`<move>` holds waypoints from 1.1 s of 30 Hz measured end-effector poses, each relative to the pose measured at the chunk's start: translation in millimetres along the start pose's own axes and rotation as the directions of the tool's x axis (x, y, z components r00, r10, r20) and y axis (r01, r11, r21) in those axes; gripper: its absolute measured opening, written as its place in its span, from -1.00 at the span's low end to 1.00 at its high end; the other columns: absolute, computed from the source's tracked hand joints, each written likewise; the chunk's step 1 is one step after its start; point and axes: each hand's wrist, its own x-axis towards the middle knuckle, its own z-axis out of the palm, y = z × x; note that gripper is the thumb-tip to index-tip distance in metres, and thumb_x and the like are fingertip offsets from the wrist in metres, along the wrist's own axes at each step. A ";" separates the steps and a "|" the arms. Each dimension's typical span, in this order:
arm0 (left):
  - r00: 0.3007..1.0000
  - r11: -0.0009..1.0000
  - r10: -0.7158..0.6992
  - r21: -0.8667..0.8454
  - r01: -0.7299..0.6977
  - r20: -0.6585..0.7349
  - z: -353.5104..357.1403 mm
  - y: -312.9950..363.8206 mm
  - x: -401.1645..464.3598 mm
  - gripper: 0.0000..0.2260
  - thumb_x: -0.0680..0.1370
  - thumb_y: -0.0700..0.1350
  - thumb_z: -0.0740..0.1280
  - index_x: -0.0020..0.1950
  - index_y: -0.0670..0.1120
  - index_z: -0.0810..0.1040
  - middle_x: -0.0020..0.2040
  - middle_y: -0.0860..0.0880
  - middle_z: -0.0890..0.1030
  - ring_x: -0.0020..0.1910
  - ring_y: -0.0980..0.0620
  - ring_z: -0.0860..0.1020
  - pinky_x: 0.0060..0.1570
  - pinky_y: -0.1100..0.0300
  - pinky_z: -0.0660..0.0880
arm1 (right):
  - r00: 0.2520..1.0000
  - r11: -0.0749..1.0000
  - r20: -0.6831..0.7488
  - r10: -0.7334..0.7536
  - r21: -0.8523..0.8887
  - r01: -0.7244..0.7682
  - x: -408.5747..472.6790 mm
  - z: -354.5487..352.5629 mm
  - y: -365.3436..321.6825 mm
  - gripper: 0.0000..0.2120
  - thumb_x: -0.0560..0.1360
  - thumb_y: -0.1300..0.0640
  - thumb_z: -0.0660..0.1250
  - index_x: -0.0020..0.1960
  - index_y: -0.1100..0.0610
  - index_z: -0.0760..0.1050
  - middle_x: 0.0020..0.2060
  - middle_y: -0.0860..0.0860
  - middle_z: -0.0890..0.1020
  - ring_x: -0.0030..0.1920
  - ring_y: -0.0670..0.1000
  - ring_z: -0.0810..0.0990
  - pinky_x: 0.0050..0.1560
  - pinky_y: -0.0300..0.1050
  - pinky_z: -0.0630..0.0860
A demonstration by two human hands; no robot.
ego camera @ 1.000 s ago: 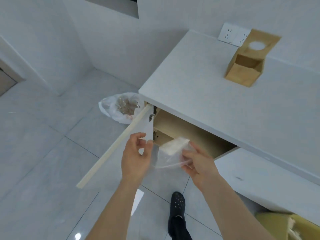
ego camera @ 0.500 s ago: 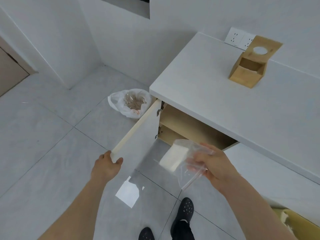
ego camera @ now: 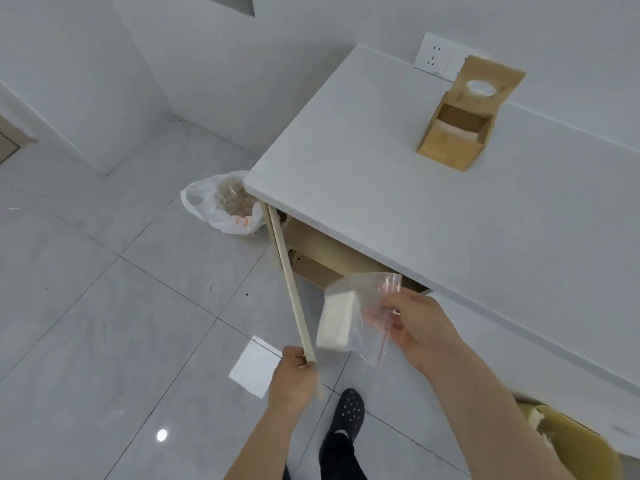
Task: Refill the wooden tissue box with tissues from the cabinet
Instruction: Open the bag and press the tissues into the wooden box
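Two bare hands work in front of an open cabinet in the head view. The left hand is closed around the free end of the pale-edged white cabinet door, which stands swung out over the grey tiled floor. The right hand pinches the top of a clear plastic zip bag, and a white rectangular block of tissues sits inside the bag, hanging just beside the door's edge and in front of the light wooden cabinet opening. On the white countertop above, well apart from both hands, stands the square wooden tissue box, its hinged lid with a round hole tipped up against the wall near a white wall socket. A white plastic bag of rubbish rests on the floor beside the cabinet's corner, and one black perforated shoe shows below the hands.
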 end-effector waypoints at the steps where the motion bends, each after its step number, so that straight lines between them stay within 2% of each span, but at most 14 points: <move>1: 0.996 0.999 -0.003 -0.050 0.008 0.092 15.5 14.7 -1.2 -0.74 0.56 -0.22 0.23 0.23 -0.03 0.47 0.08 -0.01 0.64 -0.02 0.00 0.63 -0.07 0.13 0.53 | 1.000 1.000 0.018 -0.001 0.030 0.000 3.0 -8.6 -9.6 -0.76 0.43 0.48 0.28 -0.05 0.30 0.68 -0.02 0.23 0.71 -0.11 0.15 0.73 0.01 0.10 0.67; 4: 0.930 0.999 0.044 0.000 -0.047 0.365 49.1 60.5 -0.9 -0.71 0.55 -0.23 0.23 0.25 -0.05 0.50 0.12 -0.01 0.63 0.08 0.00 0.60 0.09 0.15 0.49 | 0.996 0.999 0.083 -0.027 0.032 0.025 6.1 -31.8 -38.5 -0.79 0.44 0.48 0.33 -0.02 0.32 0.68 -0.05 0.25 0.71 -0.11 0.15 0.69 -0.07 0.01 0.68; 7: 0.900 0.990 0.073 0.080 -0.118 0.429 57.4 110.4 -2.2 -0.81 0.60 -0.10 0.28 0.20 0.04 0.54 0.16 0.01 0.66 0.16 0.06 0.62 0.13 0.18 0.51 | 0.997 0.999 0.072 -0.042 0.021 0.040 7.4 -55.5 -70.3 -0.78 0.40 0.40 0.45 0.02 0.23 0.68 -0.16 0.17 0.75 -0.21 0.10 0.72 -0.17 -0.07 0.68; 10: 0.961 0.945 0.089 0.282 -0.164 0.263 37.5 158.9 -5.1 -0.77 0.56 -0.08 0.26 0.12 -0.07 0.64 0.06 -0.06 0.72 0.06 -0.03 0.69 0.16 0.06 0.59 | 0.997 0.997 0.064 -0.038 0.077 0.033 6.4 -73.7 -101.4 -0.75 0.36 0.38 0.51 0.02 0.21 0.68 -0.17 0.15 0.75 -0.20 0.10 0.72 -0.14 -0.03 0.69; 12: 0.983 0.862 0.147 0.473 -0.181 0.109 13.6 193.9 -12.8 -0.74 0.49 -0.08 0.20 -0.02 -0.08 0.68 -0.05 -0.06 0.74 -0.04 -0.07 0.71 0.10 0.00 0.63 | 0.995 0.989 0.087 -0.039 0.148 0.026 5.6 -79.3 -120.3 -0.76 0.37 0.40 0.49 0.02 0.24 0.69 -0.19 0.15 0.73 -0.21 0.13 0.70 -0.14 -0.02 0.68; 14: 0.950 0.775 0.310 0.586 -0.235 -0.029 -6.5 233.0 -26.4 -0.75 0.48 -0.07 0.15 -0.14 -0.01 0.63 -0.18 0.00 0.70 -0.17 -0.04 0.66 -0.10 0.06 0.63 | 0.992 0.973 0.113 -0.050 0.231 0.023 3.9 -81.2 -139.2 -0.78 0.40 0.42 0.45 0.03 0.28 0.67 -0.22 0.15 0.71 -0.24 0.15 0.67 -0.15 -0.01 0.68; 15: 0.908 0.741 0.408 0.615 -0.269 -0.094 -13.2 253.1 -34.2 -0.77 0.50 -0.07 0.14 -0.17 0.02 0.60 -0.22 0.03 0.66 -0.22 -0.01 0.62 -0.21 0.10 0.58 | 0.990 0.962 0.129 -0.060 0.272 0.023 3.3 -80.6 -148.5 -0.78 0.42 0.43 0.44 0.05 0.29 0.65 -0.23 0.16 0.70 -0.25 0.16 0.66 -0.14 0.00 0.68; 16: 0.855 0.725 0.496 0.612 -0.314 -0.149 -17.1 273.2 -42.8 -0.79 0.52 -0.08 0.14 -0.18 0.04 0.57 -0.23 0.07 0.64 -0.25 0.02 0.59 -0.29 0.14 0.50 | 0.987 0.951 0.145 -0.072 0.308 0.024 2.7 -79.3 -157.3 -0.77 0.42 0.44 0.43 0.06 0.30 0.64 -0.23 0.17 0.69 -0.25 0.16 0.66 -0.12 0.00 0.68; 18: 0.767 0.734 0.616 0.482 -0.478 -0.179 -17.3 315.2 -60.0 -0.82 0.52 -0.12 0.19 -0.18 0.09 0.54 -0.21 0.13 0.65 -0.26 0.08 0.60 -0.31 0.18 0.42 | 0.980 0.936 0.169 -0.102 0.350 0.038 1.5 -74.7 -175.7 -0.75 0.40 0.47 0.44 0.06 0.32 0.64 -0.24 0.20 0.66 -0.24 0.18 0.64 -0.13 -0.01 0.67; 20: 0.736 0.728 0.671 0.262 -0.633 -0.086 -9.7 352.3 -73.8 -0.85 0.52 -0.11 0.27 -0.13 0.14 0.56 -0.16 0.16 0.67 -0.23 0.09 0.65 -0.26 0.21 0.46 | 0.974 0.937 0.172 -0.145 0.341 0.079 0.8 -67.8 -193.7 -0.73 0.38 0.47 0.45 0.06 0.31 0.63 -0.23 0.22 0.65 -0.24 0.18 0.63 -0.13 -0.02 0.65; 22: 0.713 0.699 0.698 0.154 -0.699 0.071 0.3 377.1 -79.8 -0.85 0.52 -0.07 0.33 -0.09 0.21 0.58 -0.14 0.14 0.67 -0.19 0.10 0.67 -0.20 0.24 0.52 | 0.969 0.940 0.140 -0.204 0.305 0.153 2.2 -60.3 -210.0 -0.74 0.38 0.46 0.46 0.06 0.30 0.63 -0.23 0.23 0.67 -0.25 0.18 0.64 -0.12 -0.02 0.65; 26: 0.616 0.601 0.748 0.141 -0.786 0.245 14.1 401.9 -65.5 -0.88 0.51 -0.05 0.40 -0.07 0.21 0.60 -0.13 0.20 0.68 -0.20 0.23 0.64 -0.21 0.42 0.52 | 0.954 0.928 0.010 -0.299 0.237 0.289 12.3 -47.2 -237.7 -0.78 0.42 0.45 0.44 0.04 0.30 0.63 -0.20 0.26 0.73 -0.23 0.19 0.72 -0.18 -0.03 0.68; 30: 0.570 0.574 0.754 0.093 -0.813 0.325 7.0 421.5 -44.6 -0.86 0.48 -0.03 0.49 -0.03 0.18 0.62 -0.06 0.16 0.69 -0.18 0.21 0.67 -0.19 0.42 0.56 | 0.941 0.927 -0.120 -0.317 0.170 0.334 24.7 -32.4 -258.3 -0.83 0.40 0.45 0.46 -0.02 0.31 0.62 -0.16 0.25 0.74 -0.18 0.20 0.75 -0.23 -0.08 0.70; 33: 0.547 0.548 0.749 0.114 -0.829 0.373 -4.3 441.2 -32.4 -0.82 0.41 -0.02 0.54 -0.04 0.15 0.62 -0.06 0.15 0.68 -0.21 0.17 0.68 -0.24 0.38 0.57 | 0.926 0.935 -0.176 -0.333 0.067 0.348 32.7 -14.1 -273.7 -0.96 0.38 0.46 0.43 -0.16 0.41 0.62 -0.28 0.26 0.68 -0.28 0.18 0.71 -0.22 -0.06 0.70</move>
